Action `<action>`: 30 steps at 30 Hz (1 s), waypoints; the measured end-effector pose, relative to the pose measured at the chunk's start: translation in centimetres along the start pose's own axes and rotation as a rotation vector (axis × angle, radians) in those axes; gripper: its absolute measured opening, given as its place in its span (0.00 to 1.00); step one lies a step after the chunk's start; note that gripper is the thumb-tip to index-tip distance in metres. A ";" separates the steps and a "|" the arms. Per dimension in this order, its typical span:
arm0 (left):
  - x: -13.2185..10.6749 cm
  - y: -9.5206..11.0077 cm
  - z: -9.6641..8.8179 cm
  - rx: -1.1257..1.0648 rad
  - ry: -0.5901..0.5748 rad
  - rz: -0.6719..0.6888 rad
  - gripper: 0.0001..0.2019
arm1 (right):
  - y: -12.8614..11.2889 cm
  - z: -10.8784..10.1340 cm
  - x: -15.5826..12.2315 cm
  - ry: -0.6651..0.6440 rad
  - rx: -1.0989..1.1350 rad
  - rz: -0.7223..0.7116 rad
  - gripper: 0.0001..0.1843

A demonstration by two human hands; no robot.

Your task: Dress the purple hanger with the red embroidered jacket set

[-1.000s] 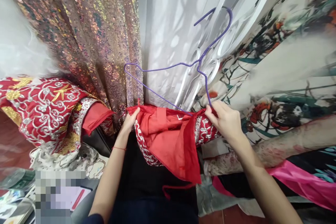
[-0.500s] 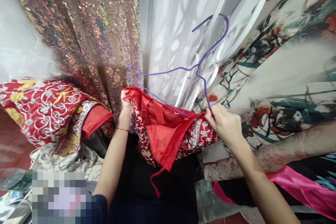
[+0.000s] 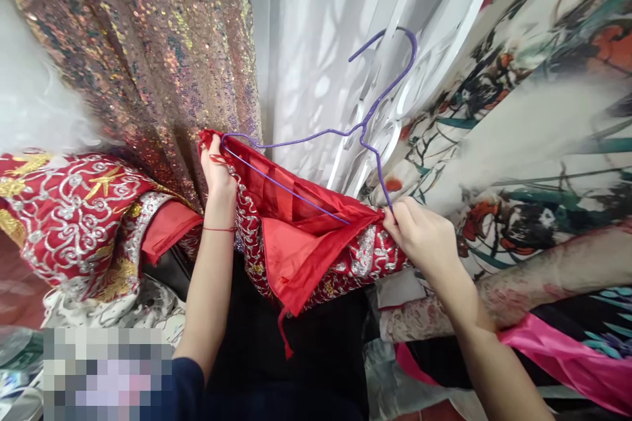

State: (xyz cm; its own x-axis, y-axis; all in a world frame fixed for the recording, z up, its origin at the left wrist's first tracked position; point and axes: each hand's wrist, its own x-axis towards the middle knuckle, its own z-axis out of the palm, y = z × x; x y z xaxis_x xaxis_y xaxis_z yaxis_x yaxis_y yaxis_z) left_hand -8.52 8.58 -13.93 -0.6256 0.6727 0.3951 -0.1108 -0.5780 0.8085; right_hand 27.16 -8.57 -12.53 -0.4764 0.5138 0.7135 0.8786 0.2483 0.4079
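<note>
A red garment (image 3: 301, 247) with silver embroidery and plain red lining hangs between my two hands. My left hand (image 3: 216, 171) is closed on its upper left corner, lifted up to the left tip of a purple wire hanger (image 3: 340, 133). My right hand (image 3: 419, 233) pinches the garment's right edge together with the hanger's right end. The hanger's hook points up in front of a white curtain (image 3: 320, 46). A thin red cord dangles from the garment's lower point.
A sequined pink-gold fabric (image 3: 148, 52) hangs at left. Another red embroidered garment (image 3: 79, 210) lies at lower left. Floral printed cloth (image 3: 533, 131) and pink fabric (image 3: 567, 362) pile up at right. White metal rails (image 3: 434, 46) stand behind the hanger.
My left hand has risen with the garment's corner from below the hanger up to its left tip. The right hand has stayed nearly still.
</note>
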 end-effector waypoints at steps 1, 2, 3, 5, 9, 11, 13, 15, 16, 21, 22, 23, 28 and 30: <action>-0.1 0.7 0.1 0.052 0.038 0.043 0.16 | 0.0 -0.1 0.0 0.006 -0.017 -0.011 0.18; -0.4 1.5 0.2 0.099 0.090 0.094 0.14 | 0.0 -0.2 -0.1 0.019 -0.036 -0.026 0.18; -0.9 2.4 0.2 0.152 0.131 0.158 0.14 | 0.0 -0.3 -0.1 0.036 -0.058 -0.044 0.18; -2.1 4.2 -0.1 0.314 0.152 0.319 0.13 | 0.0 -0.6 -0.2 0.061 -0.098 -0.068 0.18; -4.4 7.4 -1.2 0.597 0.090 0.477 0.12 | 0.0 -1.1 -0.5 0.033 -0.106 -0.051 0.18; -5.4 8.6 -1.6 0.608 0.013 0.506 0.11 | 0.0 -1.2 -0.6 0.026 -0.093 -0.038 0.18; -7.0 9.2 -1.7 0.606 -0.071 0.533 0.10 | 0.0 -1.0 -0.6 0.040 -0.079 -0.025 0.18; -9.1 9.3 -1.6 0.636 -0.158 0.558 0.09 | 0.0 -0.7 -0.7 0.067 -0.054 -0.004 0.17; -10.2 9.1 -1.6 0.662 -0.206 0.566 0.09 | 0.1 -0.4 -0.8 0.079 -0.045 0.010 0.17; -12.8 7.8 -1.2 0.570 -0.232 0.446 0.09 | 0.1 0.8 -1.6 0.178 -0.051 0.096 0.05; -12.5 7.6 -1.2 0.508 -0.186 0.418 0.10 | 0.0 0.9 -1.9 0.216 -0.040 0.102 0.11; -12.0 7.6 -1.3 0.444 -0.141 0.398 0.11 | -0.1 1.0 -2.2 0.253 -0.019 0.087 0.19; -9.3 6.7 -2.0 0.120 -0.040 0.167 0.15 | -2.4 0.8 -3.6 0.147 0.111 -0.234 0.28; -8.9 5.9 -2.2 -0.049 -0.033 0.001 0.15 | -4.3 0.6 -3.3 0.101 0.159 -0.313 0.24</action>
State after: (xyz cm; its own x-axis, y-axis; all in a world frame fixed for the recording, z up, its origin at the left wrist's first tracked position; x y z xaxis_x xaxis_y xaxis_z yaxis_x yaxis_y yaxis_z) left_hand -5.27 -1.85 -13.60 -0.6000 0.6865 0.4107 -0.1483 -0.6000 0.7861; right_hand 24.98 -10.85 -16.96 -0.7169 0.3114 0.6238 0.6801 0.5095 0.5272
